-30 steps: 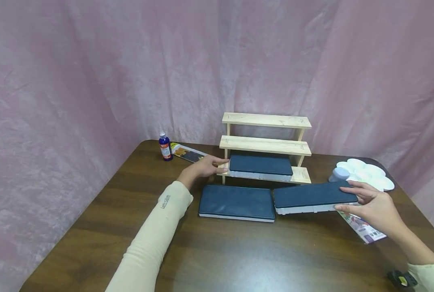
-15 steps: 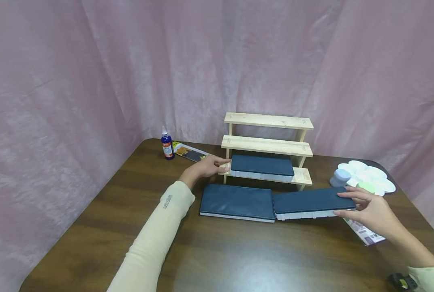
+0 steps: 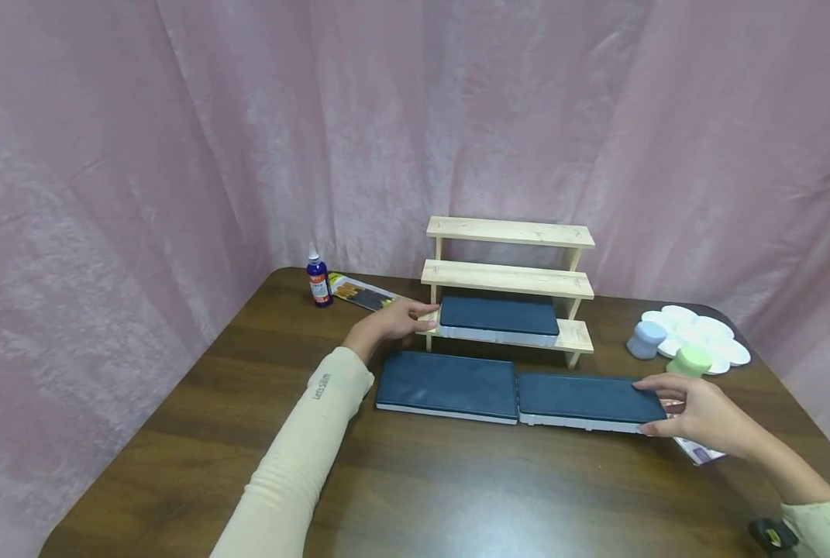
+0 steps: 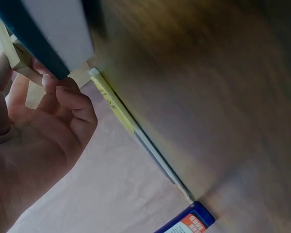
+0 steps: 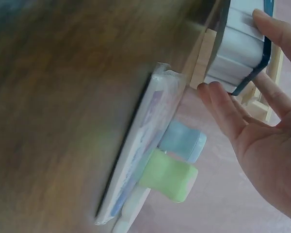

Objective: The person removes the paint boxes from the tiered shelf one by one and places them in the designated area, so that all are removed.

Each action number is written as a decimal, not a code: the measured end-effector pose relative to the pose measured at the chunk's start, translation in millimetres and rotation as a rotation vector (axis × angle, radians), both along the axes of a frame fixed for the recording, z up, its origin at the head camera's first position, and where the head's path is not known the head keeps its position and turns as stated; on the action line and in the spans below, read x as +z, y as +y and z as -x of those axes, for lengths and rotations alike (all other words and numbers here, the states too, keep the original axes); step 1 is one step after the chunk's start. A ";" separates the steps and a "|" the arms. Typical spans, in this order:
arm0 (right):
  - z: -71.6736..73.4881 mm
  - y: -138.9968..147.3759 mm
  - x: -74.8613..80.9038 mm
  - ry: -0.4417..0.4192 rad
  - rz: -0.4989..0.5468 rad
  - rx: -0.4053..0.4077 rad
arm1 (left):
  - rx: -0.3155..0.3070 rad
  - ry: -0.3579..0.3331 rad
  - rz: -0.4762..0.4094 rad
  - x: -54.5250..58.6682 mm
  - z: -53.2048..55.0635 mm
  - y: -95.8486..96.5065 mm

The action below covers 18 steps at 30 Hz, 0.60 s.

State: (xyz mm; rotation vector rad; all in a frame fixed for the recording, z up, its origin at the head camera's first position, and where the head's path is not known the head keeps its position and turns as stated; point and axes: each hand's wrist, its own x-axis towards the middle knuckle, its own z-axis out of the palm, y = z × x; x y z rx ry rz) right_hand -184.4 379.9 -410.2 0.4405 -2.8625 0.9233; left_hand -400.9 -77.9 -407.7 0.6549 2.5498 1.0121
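A pale wooden three-tier display stand (image 3: 508,230) stands at the back of the table. My left hand (image 3: 394,319) grips the left end of its lowest board, fingers curled about the wood in the left wrist view. A flat case with a dark blue lid and white base (image 3: 498,315) lies on that board, beside my fingertips. My right hand (image 3: 700,412) holds the right end of a similar case (image 3: 582,397), low over the table. In the right wrist view, the fingers are around the case's white ribbed end (image 5: 237,48). Left of it lies another blue-lidded case (image 3: 445,381).
A blue bottle (image 3: 319,280) and a brush pack (image 3: 359,292) lie at back left. At the right are a white flower-shaped palette (image 3: 718,333), a light blue cup (image 3: 645,341), a green cup (image 3: 690,361) and a printed packet (image 3: 699,451). A pink curtain (image 3: 359,116) hangs behind.
My right hand has lowered the right end of its case, which was tilted up and now lies level beside the left case. The green cup has come into view. My left hand stays put.
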 end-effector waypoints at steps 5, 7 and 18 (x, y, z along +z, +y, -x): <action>2.7 -0.4 4.8 -0.078 0.002 0.011 | 0.007 -0.025 -0.011 0.4 0.0 1.3; 3.5 -4.0 1.2 -0.112 0.007 0.026 | 0.010 -0.029 0.007 1.0 0.5 -1.2; 36.0 -29.7 30.5 -0.018 -0.166 0.052 | 0.002 -0.058 0.018 3.2 4.0 2.0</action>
